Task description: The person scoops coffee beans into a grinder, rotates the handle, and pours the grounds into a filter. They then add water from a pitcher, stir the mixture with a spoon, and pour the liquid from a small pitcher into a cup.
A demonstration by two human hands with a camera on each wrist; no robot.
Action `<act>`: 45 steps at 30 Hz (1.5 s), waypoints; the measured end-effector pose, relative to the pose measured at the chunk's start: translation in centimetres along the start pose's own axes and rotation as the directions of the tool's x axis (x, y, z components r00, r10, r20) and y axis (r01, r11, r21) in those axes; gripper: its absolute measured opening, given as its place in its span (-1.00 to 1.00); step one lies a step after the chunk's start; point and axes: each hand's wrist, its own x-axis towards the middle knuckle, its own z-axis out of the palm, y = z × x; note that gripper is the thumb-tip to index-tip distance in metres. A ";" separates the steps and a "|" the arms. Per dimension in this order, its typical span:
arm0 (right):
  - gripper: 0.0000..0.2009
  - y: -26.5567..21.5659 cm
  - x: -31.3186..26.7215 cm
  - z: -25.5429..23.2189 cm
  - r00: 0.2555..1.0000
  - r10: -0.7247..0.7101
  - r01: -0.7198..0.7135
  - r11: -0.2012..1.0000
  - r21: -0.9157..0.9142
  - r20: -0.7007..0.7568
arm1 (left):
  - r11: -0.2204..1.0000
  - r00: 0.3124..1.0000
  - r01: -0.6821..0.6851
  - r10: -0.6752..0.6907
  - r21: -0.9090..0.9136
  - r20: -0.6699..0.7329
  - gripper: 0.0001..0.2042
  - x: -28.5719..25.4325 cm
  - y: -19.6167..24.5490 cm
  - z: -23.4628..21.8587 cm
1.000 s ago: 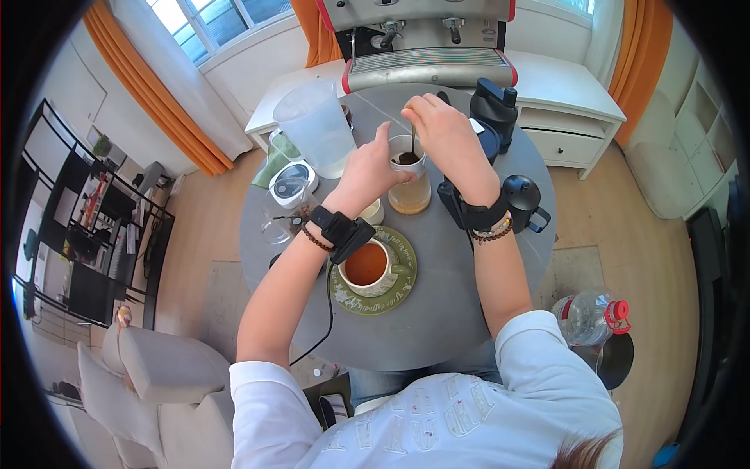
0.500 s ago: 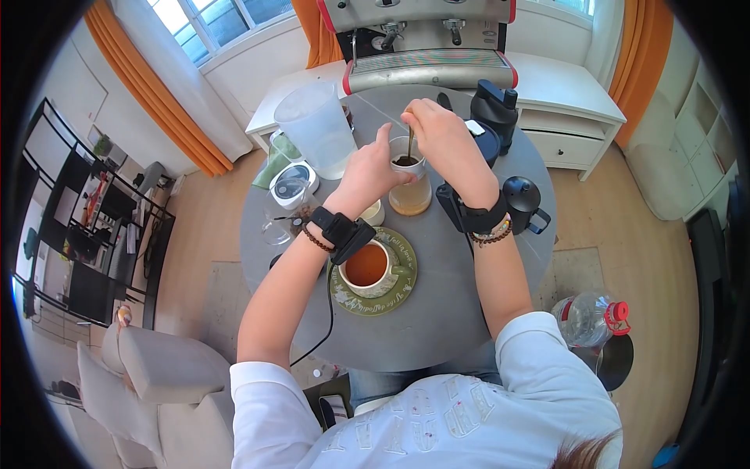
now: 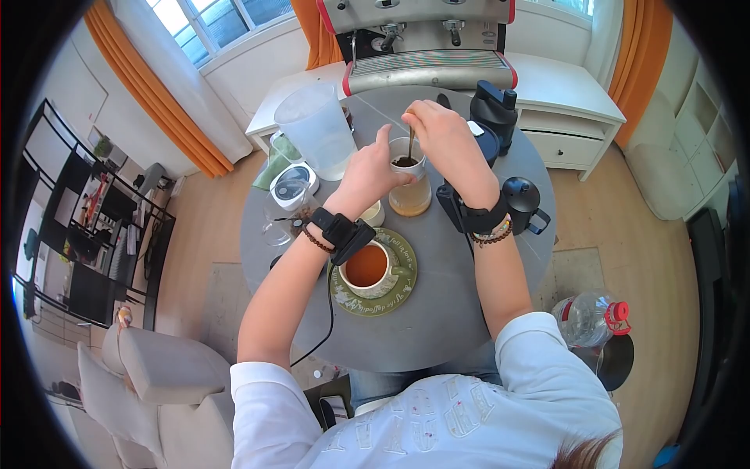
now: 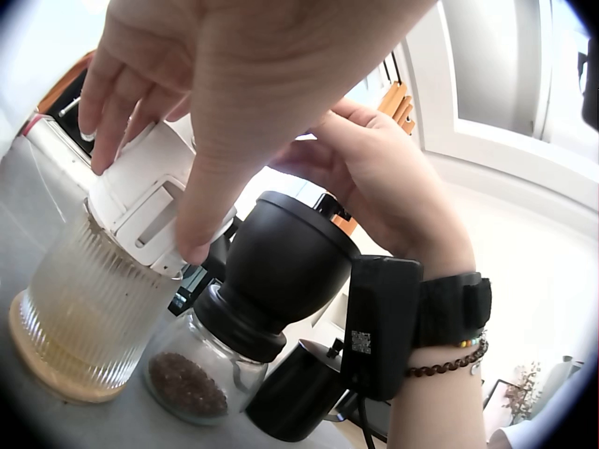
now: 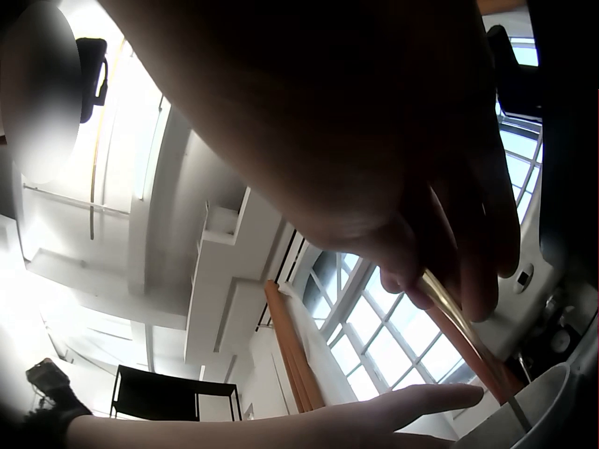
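Observation:
A white dripper (image 4: 140,206) sits on top of a ribbed glass (image 4: 98,309), which has pale liquid at its bottom. My left hand (image 3: 367,173) holds the dripper, thumb on one side and fingers on the other. Dark wet grounds (image 3: 405,162) show inside it. Above, my right hand (image 3: 449,144) pinches a thin gold stirring stick (image 5: 468,332), which points down into the dripper; its lower end is hidden there. Close to my left wrist, a cup (image 3: 378,291) of reddish-brown liquid stands on a green saucer (image 3: 359,307).
Right of the glass are a black grinder (image 4: 290,248) with a glass base, a black pitcher (image 3: 525,199) and a black kettle (image 3: 494,113). A big clear jug (image 3: 312,125), a white scale (image 3: 305,173) and a glass server (image 3: 275,228) stand left. An espresso machine (image 3: 430,70) is behind.
My right hand has shifted slightly and the stick now stands more upright over the grounds. My left hand stays on the dripper.

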 end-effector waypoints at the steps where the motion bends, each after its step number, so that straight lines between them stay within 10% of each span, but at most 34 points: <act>1: -0.85 -0.1 0.0 0.0 1.000 0.002 -0.002 1.000 0.009 0.009 | 1.000 1.000 0.006 -0.006 -0.002 0.008 -0.01 0.0 0.0 0.0; 45: -0.84 -1.1 0.0 -0.3 0.999 -0.003 0.002 0.999 0.038 0.037 | 0.999 1.000 0.013 -0.014 0.035 0.004 -0.03 -0.3 0.7 -0.3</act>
